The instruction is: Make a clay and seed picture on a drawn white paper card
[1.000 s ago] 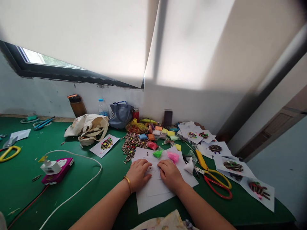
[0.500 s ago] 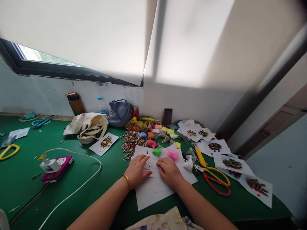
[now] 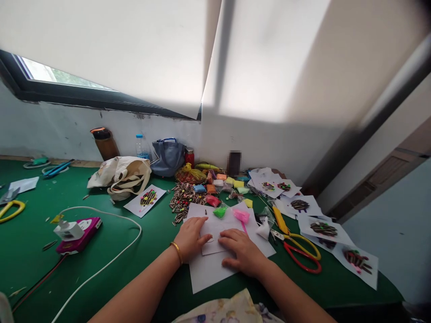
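Observation:
My left hand (image 3: 191, 237), with a gold bangle on the wrist, lies flat on the left edge of a small white sheet (image 3: 218, 234), fingers stretched out. My right hand (image 3: 243, 252) rests flat on the sheet's lower right part and on the larger white paper (image 3: 215, 267) under it, fingers spread. Neither hand holds anything. Just beyond the sheet lie a green clay packet (image 3: 220, 211) and a pink clay packet (image 3: 242, 216). A heap of striped sunflower seeds (image 3: 182, 200) is spread to the far left of the papers.
Red and yellow scissors (image 3: 296, 251) lie right of the papers, beside several finished seed pictures (image 3: 325, 229). More clay packets (image 3: 222, 184), bags (image 3: 123, 177) and bottles stand by the wall. A magenta device with a white charger (image 3: 76, 233) and its cable lie at left on the green table (image 3: 30, 251).
My right hand has slid toward me and to the right on the papers, uncovering more of the small sheet. My left hand has stayed at the sheet's left edge.

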`<action>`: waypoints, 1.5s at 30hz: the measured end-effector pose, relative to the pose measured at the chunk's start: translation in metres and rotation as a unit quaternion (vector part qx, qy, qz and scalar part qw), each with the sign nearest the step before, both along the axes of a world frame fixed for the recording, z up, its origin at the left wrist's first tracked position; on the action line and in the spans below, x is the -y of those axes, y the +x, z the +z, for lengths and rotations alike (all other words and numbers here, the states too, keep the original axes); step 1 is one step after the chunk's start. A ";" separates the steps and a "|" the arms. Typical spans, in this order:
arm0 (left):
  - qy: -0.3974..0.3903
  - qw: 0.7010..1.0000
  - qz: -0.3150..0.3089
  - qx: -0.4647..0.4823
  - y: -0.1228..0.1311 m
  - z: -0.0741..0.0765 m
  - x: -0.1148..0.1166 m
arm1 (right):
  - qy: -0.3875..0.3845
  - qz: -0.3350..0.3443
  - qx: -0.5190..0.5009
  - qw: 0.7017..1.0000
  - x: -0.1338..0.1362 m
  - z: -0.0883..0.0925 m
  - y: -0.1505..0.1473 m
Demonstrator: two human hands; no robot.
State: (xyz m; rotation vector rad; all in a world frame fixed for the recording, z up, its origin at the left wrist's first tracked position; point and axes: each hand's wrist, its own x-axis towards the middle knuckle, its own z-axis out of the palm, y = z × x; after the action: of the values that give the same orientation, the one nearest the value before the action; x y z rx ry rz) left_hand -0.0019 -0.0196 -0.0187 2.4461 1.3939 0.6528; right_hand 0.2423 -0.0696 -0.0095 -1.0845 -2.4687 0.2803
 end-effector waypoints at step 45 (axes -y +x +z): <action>0.113 0.971 -0.016 0.209 0.030 0.026 0.022 | 0.116 -0.168 -0.175 0.963 -0.022 -0.005 -0.041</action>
State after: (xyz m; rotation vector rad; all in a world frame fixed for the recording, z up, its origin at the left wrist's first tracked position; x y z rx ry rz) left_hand 0.0281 -0.0411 0.0071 2.2965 1.1616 1.2916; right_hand 0.2017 -0.0472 -0.0144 -1.2106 -1.9152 0.0667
